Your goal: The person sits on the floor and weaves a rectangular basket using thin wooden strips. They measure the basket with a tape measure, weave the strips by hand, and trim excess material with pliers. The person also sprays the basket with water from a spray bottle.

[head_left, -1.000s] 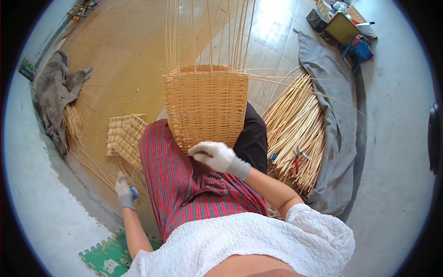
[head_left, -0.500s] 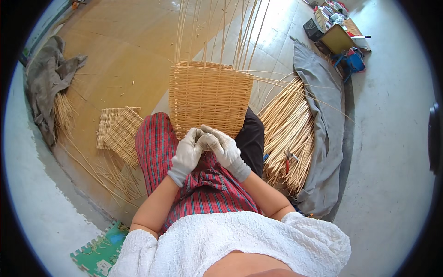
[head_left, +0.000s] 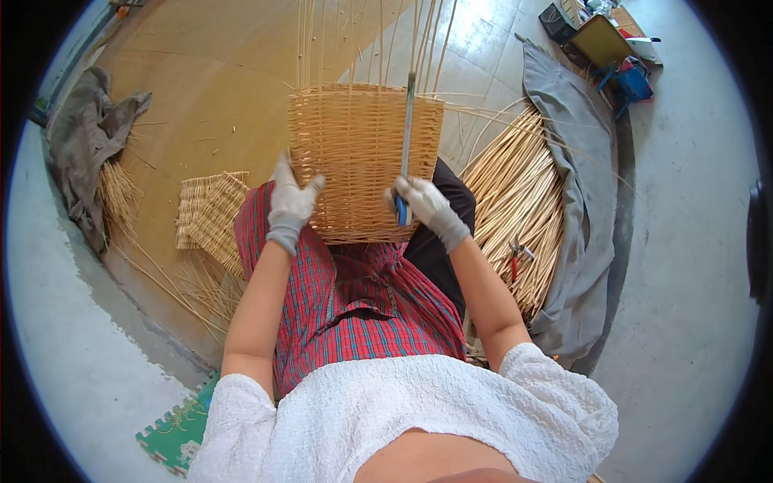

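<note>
A square woven cane basket with long loose stakes rising from its top sits between my knees. Gloved in white, my left hand is at its left side, fingers apart and thumb spread against the weave. My right hand, also gloved, is closed on a blue tape measure, whose metal tape stretches upward across the basket's face to near the top rim.
Woven panels and loose strips lie left, beside a grey cloth. Right are a cane bundle, red-handled pliers on it, and a grey sheet. Clutter stands back right; a green mat is lower left.
Both hands moved up from the basket's bottom, left hand to the side, right hand rightward with the tape measure, now extended. The blue item was in my left hand a second ago.
</note>
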Motion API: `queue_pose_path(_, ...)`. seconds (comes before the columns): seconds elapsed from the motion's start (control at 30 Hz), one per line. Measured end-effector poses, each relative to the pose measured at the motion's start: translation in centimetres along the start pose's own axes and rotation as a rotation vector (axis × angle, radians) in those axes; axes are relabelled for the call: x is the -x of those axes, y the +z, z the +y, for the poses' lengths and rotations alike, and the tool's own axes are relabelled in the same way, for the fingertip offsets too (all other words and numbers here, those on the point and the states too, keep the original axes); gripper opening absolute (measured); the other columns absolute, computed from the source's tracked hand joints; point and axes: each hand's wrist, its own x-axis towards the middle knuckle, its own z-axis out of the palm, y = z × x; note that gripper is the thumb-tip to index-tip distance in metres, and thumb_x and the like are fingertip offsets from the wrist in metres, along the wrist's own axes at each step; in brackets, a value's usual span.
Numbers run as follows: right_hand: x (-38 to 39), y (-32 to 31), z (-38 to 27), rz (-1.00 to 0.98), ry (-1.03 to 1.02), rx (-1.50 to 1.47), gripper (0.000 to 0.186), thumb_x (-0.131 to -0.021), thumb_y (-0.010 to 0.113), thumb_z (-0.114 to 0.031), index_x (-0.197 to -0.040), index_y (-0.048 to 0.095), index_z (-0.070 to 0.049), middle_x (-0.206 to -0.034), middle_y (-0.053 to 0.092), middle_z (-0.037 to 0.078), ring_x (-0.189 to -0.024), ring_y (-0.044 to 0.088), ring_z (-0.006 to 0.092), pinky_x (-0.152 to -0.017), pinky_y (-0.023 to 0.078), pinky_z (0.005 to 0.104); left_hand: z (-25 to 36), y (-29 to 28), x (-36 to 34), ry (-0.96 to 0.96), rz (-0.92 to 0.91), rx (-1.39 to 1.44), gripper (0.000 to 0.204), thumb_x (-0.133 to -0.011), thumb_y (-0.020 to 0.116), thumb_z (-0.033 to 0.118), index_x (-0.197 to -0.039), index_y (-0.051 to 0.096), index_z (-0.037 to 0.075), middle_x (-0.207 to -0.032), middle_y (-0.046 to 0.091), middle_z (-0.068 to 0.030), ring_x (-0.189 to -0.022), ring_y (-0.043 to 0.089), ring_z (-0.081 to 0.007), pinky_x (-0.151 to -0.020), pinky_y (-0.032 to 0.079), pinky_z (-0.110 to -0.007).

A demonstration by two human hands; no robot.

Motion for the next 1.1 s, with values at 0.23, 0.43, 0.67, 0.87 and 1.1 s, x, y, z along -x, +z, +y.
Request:
queue_pose_path(0.23, -1.6, 2.5, 3.4, 0.065, 0.314, -0.312, 0.041, -0.108, 0.051, -0.039, -0.104, 0.063, 0.000, -0.089, 0.071, 0.005, -0.074, 0.067, 0.0124, -0.060, 0.056, 0.0311, -1.3, 2.8, -3.6, -0.028, -0.011, -0.152, 0.085, -0.075, 0.083, 0.013, -0.148, 0.040, 0.008, -0.129, 0.066, -0.0237, -0.123, 0.061, -0.0393, -0.107, 0.045, -0.044)
queue_pose_path(0.43, 1.4, 4.7, 11.4, -0.027, 0.390, 0.077, 0.054, -0.106, 0.043, -0.052, -0.097, 0.071, -0.007, -0.070, 0.064, 0.002, -0.054, 0.060, 0.0134, -0.049, 0.050, 0.0303, -2.6, 3.5, -10.0, -0.130, -0.103, -0.286, 0.081, -0.081, 0.082, 0.040, -0.144, 0.047, 0.003, -0.132, 0.064, -0.0262, -0.124, 0.061, -0.0397, -0.106, 0.046, -0.044)
queue_pose_path(0.67, 0.0, 4.4, 11.7, 0.042, 0.386, 0.179, 0.057, -0.105, 0.041, -0.052, -0.102, 0.068, -0.002, -0.062, 0.066, 0.008, -0.056, 0.062, 0.0194, -0.058, 0.051, 0.0353, -2.0, 3.9, -11.3, -0.127, -0.110, -0.288, 0.090, -0.082, 0.082, 0.040, -0.152, 0.040, 0.002, -0.140, 0.060, -0.0235, -0.130, 0.058, -0.0373, -0.109, 0.045, -0.042)
queue_pose_path(0.87, -0.1, 4.7, 11.4, 0.054, 0.419, 0.216, 0.055, -0.104, 0.045, -0.053, -0.099, 0.071, -0.005, -0.063, 0.063, 0.005, -0.055, 0.061, 0.0170, -0.055, 0.050, 0.0335, -2.2, 3.3, -10.8, -0.142, -0.121, -0.261, 0.083, -0.083, 0.081, 0.040, -0.148, 0.044, 0.004, -0.136, 0.062, -0.0234, -0.127, 0.060, -0.0385, -0.107, 0.046, -0.043)
queue_pose_path(1.1, -0.5, 4.4, 13.8, 0.036, 0.376, 0.226, 0.057, -0.104, 0.043, -0.052, -0.099, 0.068, -0.001, -0.064, 0.067, 0.011, -0.060, 0.067, 0.0228, -0.062, 0.053, 0.0374, -1.0, 3.3, -9.6, -0.116, -0.106, -0.252, 0.082, -0.084, 0.079, 0.038, -0.148, 0.042, 0.005, -0.133, 0.063, -0.0258, -0.125, 0.060, -0.0408, -0.105, 0.047, -0.044)
